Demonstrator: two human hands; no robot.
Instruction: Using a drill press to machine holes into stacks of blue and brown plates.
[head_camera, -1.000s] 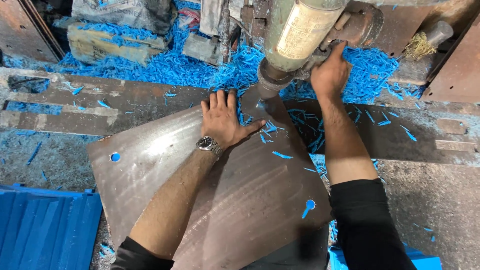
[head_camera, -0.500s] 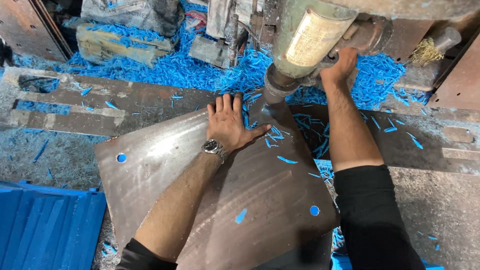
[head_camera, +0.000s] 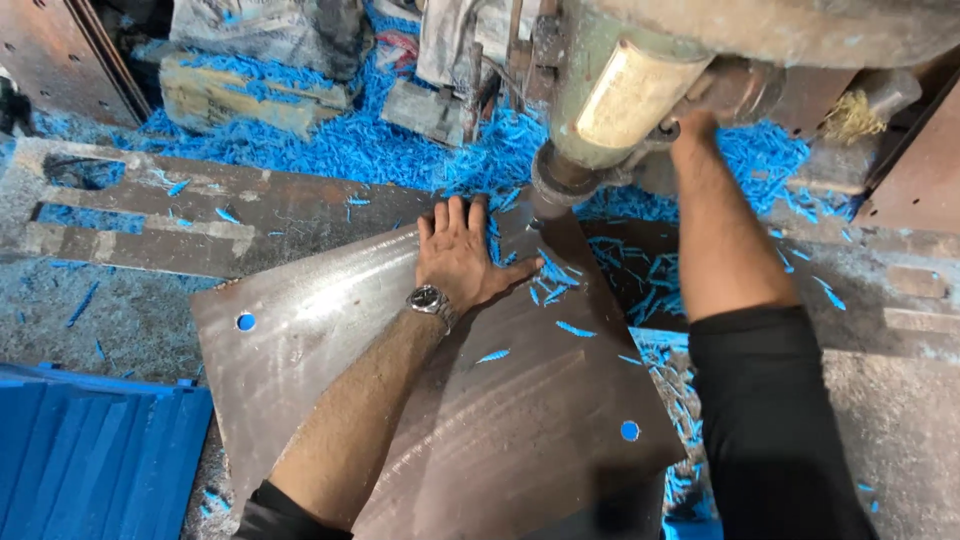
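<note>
Left hand (head_camera: 462, 258) spread flat on steel plate (head_camera: 420, 400) near bench's far edge, under press (head_camera: 620, 100); right hand (head_camera: 692, 128) up at press, grip unclear; plate likely heavy, stiff, slick; best held by edges.

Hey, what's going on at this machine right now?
A person is working a metal sheet under a heavy machine. The left hand lies flat on the sheet, near the machine's round head. The right hand reaches up to the machine's side. The sheet has round holes, and blue shavings are scattered all around.
</note>
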